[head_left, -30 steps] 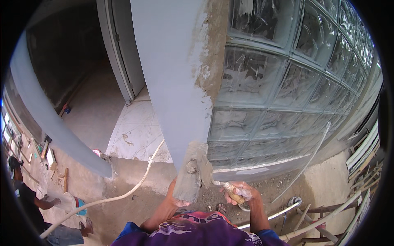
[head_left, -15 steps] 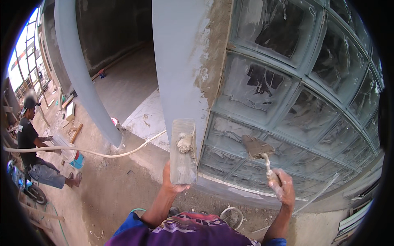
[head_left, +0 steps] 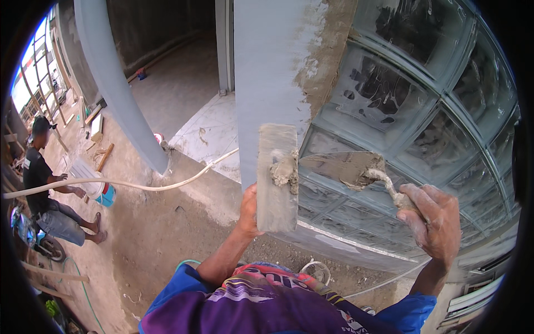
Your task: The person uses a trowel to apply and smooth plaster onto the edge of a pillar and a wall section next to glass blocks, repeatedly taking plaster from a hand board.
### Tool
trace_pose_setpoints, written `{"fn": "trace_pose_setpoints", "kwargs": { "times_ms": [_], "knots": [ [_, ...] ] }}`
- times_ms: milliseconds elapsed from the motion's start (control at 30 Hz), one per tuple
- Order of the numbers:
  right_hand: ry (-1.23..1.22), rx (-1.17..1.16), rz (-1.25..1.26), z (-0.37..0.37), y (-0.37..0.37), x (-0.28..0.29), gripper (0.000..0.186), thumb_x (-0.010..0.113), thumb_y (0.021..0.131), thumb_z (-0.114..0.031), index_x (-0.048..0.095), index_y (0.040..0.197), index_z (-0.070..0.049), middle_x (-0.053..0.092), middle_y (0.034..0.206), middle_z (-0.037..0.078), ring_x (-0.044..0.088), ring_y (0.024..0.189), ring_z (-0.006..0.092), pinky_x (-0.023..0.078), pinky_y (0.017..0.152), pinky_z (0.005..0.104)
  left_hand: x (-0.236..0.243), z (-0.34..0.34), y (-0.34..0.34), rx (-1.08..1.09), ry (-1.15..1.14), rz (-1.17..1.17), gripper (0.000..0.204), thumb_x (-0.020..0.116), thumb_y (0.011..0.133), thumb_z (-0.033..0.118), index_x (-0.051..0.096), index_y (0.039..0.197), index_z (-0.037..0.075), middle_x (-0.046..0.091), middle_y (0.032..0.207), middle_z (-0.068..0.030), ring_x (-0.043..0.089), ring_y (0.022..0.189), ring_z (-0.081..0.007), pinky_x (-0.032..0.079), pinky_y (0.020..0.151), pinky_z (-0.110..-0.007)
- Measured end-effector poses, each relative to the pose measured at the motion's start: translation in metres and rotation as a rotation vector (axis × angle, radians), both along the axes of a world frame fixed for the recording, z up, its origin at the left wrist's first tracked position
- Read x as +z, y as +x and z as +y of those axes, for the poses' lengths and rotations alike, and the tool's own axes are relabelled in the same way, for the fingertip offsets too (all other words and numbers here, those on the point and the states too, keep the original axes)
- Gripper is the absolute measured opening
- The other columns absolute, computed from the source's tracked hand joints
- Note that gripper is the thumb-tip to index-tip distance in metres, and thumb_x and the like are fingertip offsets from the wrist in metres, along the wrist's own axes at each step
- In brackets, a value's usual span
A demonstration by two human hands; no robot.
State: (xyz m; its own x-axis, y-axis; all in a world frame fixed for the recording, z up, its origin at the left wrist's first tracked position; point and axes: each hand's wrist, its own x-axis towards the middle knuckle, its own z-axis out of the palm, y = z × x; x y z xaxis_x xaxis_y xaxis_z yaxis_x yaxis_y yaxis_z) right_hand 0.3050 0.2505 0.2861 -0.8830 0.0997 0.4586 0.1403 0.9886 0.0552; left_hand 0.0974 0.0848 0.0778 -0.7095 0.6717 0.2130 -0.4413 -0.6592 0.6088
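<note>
In my left hand (head_left: 248, 211) is a rectangular plastering float (head_left: 272, 209), held from underneath with its flat, mortar-smeared face up. A lump of wet mortar (head_left: 283, 170) sits near the middle of that face, towards its right edge. My right hand (head_left: 436, 222) is closed around the handle of a pointed trowel (head_left: 328, 162). The trowel's blade points left, its tip close to the float and the lump; whether they touch I cannot tell. Grey mortar clings to the blade's heel and the neck. Behind both tools stands a glass block wall (head_left: 370, 133), edged by a rough mortar strip (head_left: 328, 61).
A pale grey pillar (head_left: 267, 72) rises ahead, beside a doorway with light floor tiles (head_left: 203, 131). From the left, a cream hose (head_left: 139, 187) stretches across to the pillar. At far left a person (head_left: 47, 183) stands by a bucket (head_left: 107, 195). Another bucket (head_left: 317, 271) is near my feet.
The trowel has swung from pointing up and away to pointing left, and its tip is now beside the float. My right hand has moved up and right. The view has shifted left.
</note>
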Motion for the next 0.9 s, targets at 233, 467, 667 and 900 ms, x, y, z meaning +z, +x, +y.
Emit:
{"fn": "trace_pose_setpoints", "kwargs": {
  "times_ms": [233, 467, 667, 900],
  "knots": [
    [0.127, -0.063, -0.113, -0.02, -0.019, 0.01, 0.043, 0.07, 0.07, -0.03, 0.063, 0.102, -0.003, 0.056, 0.07, 0.008, 0.055, 0.061, 0.0259, 0.042, 0.053, 0.037, 0.002, -0.013, -0.005, -0.026, -0.056, 0.038, 0.035, 0.055, 0.089, 0.025, 0.056, 0.112, -0.001, 0.064, 0.091, -0.0057, 0.063, 0.076, -0.0112, 0.053, 0.066, -0.025],
    [0.438, -0.196, 0.024, -0.039, -0.02, 0.018, 0.044, 0.071, 0.07, -0.024, 0.061, 0.108, -0.004, 0.058, 0.081, 0.007, 0.057, 0.07, 0.0228, 0.046, 0.058, 0.0353, -0.01, -0.015, -0.009, -0.12, -0.118, 0.085, 0.033, 0.053, 0.091, 0.023, 0.058, 0.113, -0.001, 0.064, 0.095, -0.0043, 0.061, 0.078, -0.0086, 0.05, 0.066, -0.023],
    [0.512, -0.359, 0.179, -0.03, -0.019, 0.027, 0.04, 0.068, 0.077, -0.021, 0.059, 0.112, -0.004, 0.059, 0.081, 0.007, 0.057, 0.071, 0.0215, 0.046, 0.059, 0.0347, -0.012, -0.01, -0.006, -0.173, -0.078, 0.048, 0.032, 0.052, 0.089, 0.02, 0.058, 0.112, -0.002, 0.064, 0.092, -0.0053, 0.062, 0.076, -0.0102, 0.051, 0.065, -0.023],
    [0.538, -0.37, 0.168, -0.021, -0.034, 0.03, 0.037, 0.066, 0.081, -0.021, 0.058, 0.113, -0.004, 0.057, 0.078, 0.007, 0.055, 0.068, 0.02, 0.045, 0.057, 0.0344, -0.028, -0.01, -0.005, -0.176, -0.091, -0.101, 0.03, 0.054, 0.087, 0.018, 0.058, 0.109, -0.002, 0.065, 0.09, -0.0065, 0.064, 0.073, -0.0117, 0.053, 0.063, -0.025]
  ]
}}
